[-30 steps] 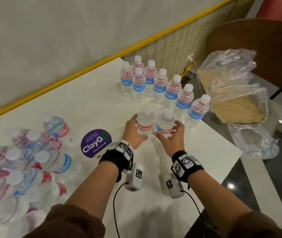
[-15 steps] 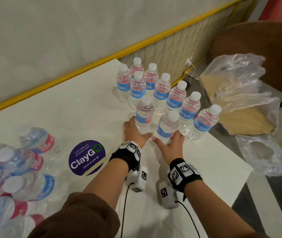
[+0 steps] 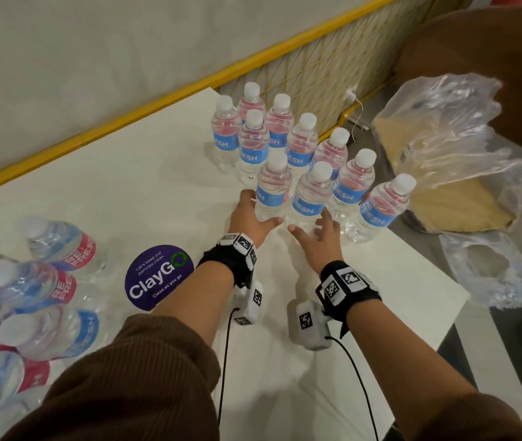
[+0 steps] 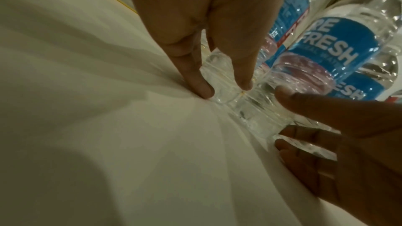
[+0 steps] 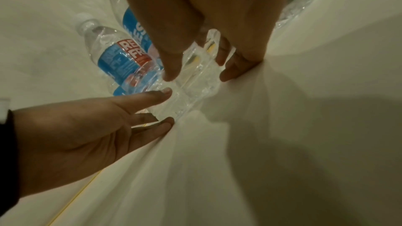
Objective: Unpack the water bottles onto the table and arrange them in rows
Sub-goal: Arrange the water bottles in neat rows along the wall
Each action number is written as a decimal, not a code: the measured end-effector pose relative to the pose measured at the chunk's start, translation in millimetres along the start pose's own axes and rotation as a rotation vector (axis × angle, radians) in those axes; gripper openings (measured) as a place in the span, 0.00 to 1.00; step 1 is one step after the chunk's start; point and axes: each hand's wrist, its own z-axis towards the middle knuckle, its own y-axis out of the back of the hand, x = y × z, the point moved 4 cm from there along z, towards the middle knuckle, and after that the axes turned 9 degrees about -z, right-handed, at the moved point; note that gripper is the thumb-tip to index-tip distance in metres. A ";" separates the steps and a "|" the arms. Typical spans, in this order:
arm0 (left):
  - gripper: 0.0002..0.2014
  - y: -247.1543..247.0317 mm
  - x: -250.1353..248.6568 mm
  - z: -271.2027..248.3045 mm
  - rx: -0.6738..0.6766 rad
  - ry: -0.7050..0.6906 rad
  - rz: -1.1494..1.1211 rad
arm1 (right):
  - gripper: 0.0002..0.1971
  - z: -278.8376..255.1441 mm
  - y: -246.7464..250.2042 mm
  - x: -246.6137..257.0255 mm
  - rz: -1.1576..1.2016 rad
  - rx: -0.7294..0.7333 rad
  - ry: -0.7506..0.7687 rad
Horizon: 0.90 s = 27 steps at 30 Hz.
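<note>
As the left bottle (image 3: pixel 273 189) and right bottle (image 3: pixel 313 195) stand upright before the rows (image 3: pixel 301 138) on the table (image 3: pixel 145 173), placing is judged nearly done. The left hand (image 3: pixel 251 218) is laid, fingers (image 4: pixel 204 90) straight, against the left base; the right hand (image 3: pixel 317 240) is spread open beside the other. Next, the pile (image 3: pixel 37 291) must be reached.

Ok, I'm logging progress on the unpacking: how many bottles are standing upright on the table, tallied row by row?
Edge row of bottles: 6
Inner row of bottles: 4
Total standing: 10
</note>
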 end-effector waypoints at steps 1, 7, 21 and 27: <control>0.32 -1.7 -0.5 -0.1 -0.002 0.003 -0.002 | 0.38 0.5 1.8 0.7 0.018 -0.009 0.000; 0.32 -5.9 0.7 4.8 -0.004 -0.011 0.074 | 0.30 -0.1 8.2 2.2 0.012 0.011 -0.048; 0.15 -2.7 2.1 21.9 -0.100 -0.032 0.079 | 0.24 12.3 6.3 -1.3 -0.076 0.004 -0.162; 0.11 0.7 3.3 27.5 -0.105 -0.066 0.030 | 0.24 20.0 4.0 -3.3 -0.118 0.042 -0.190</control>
